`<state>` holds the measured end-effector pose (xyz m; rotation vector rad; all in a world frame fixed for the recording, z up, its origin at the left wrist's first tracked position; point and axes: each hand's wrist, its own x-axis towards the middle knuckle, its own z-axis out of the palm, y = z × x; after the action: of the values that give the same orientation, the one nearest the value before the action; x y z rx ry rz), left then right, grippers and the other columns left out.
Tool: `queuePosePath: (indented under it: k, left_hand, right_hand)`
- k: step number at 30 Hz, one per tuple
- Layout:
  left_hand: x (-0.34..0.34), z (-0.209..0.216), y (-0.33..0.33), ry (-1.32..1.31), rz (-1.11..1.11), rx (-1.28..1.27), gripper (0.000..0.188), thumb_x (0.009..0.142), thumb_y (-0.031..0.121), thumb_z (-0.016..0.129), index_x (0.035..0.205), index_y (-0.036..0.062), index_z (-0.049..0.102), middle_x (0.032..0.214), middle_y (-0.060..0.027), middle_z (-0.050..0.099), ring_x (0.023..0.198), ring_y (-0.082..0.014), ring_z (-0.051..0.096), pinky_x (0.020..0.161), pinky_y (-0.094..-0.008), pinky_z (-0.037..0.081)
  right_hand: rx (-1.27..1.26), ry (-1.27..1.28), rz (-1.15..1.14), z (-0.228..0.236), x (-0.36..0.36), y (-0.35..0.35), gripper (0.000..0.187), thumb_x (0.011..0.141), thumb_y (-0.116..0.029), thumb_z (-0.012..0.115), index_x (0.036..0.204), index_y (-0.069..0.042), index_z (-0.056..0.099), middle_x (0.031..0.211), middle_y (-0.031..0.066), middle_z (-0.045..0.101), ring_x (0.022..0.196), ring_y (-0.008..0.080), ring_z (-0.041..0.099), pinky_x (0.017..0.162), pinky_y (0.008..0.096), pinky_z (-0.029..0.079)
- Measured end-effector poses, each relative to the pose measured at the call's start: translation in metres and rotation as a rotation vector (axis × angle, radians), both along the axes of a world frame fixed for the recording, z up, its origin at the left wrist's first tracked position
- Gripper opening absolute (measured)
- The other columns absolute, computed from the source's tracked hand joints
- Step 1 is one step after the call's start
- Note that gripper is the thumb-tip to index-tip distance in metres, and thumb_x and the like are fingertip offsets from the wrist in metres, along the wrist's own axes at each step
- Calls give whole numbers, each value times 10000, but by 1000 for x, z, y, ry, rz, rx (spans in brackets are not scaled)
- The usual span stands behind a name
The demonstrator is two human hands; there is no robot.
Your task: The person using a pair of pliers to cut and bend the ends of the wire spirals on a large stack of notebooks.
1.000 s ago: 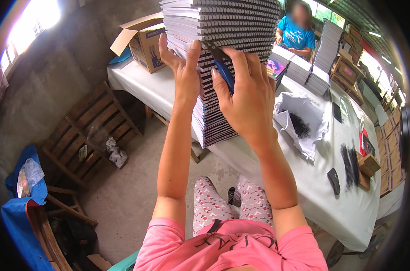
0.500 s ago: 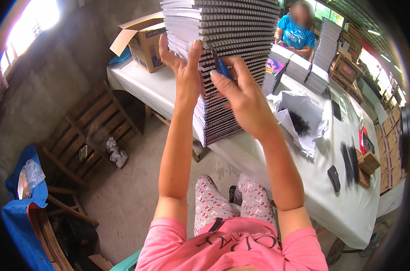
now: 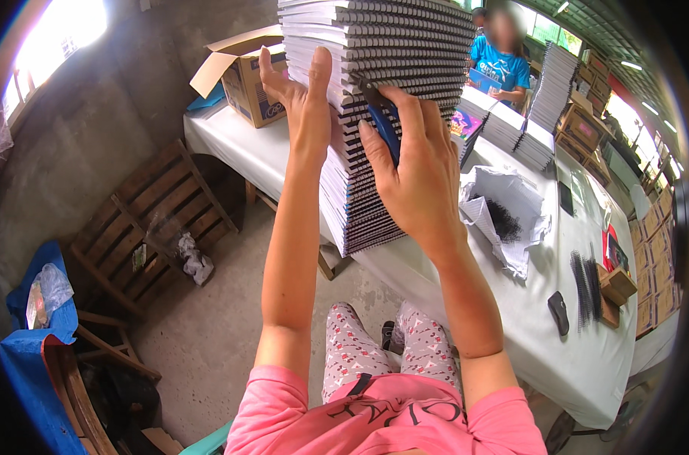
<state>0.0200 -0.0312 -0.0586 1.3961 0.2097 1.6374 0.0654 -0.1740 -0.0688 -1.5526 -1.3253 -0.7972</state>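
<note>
A tall stack of coil-bound notebooks [image 3: 405, 68] rises on the white-covered table in front of me, black spiral bindings facing me on the right side and white page edges on the left. My right hand [image 3: 420, 171] grips blue-handled pliers [image 3: 385, 125], jaws against the coil ends at the stack's near corner. The exact coil in the jaws is too small to tell. Against the page edges my left hand [image 3: 306, 98] rests upright, thumb and fingers spread apart, with nothing held in it; some fingers are partly hidden.
An open cardboard box [image 3: 257, 87] stands behind on the left. Rightward on the table [image 3: 504, 311] lie a white bag [image 3: 533, 250] of black coil bits, a black case [image 3: 558, 312], loose black coils [image 3: 585, 277] and wooden blocks [image 3: 616, 285]. Across it, a person in blue [image 3: 500, 72] is beside more notebook stacks.
My left hand has slid a little upward along the page edges. The right hand's fingers have straightened along the stack around the pliers, showing more of the blue handles. The co-worker now holds something blue.
</note>
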Motion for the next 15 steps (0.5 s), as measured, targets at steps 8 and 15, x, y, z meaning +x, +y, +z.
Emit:
queuePosePath:
  k: [8,15]
  left_hand:
    - [-9,57,3,-144,257,287,694,903,566,377,1380,68,300,1405,-157,275,1319,-295,249,1063,-400,218]
    - [5,75,44,101,-16,433,590,964,479,281,1105,-8,581,1073,-124,558,991,-187,487,893,-343,377]
  right_hand:
    - [-6,-9,-28,3,2,-6,393,820,-261,614,1170,-118,506,960,103,529,866,302,555,674,454,427]
    - [12,-62,-65,7,-2,-1,374,824,-250,607,1167,-130,516,946,85,530,838,293,562,648,458,428]
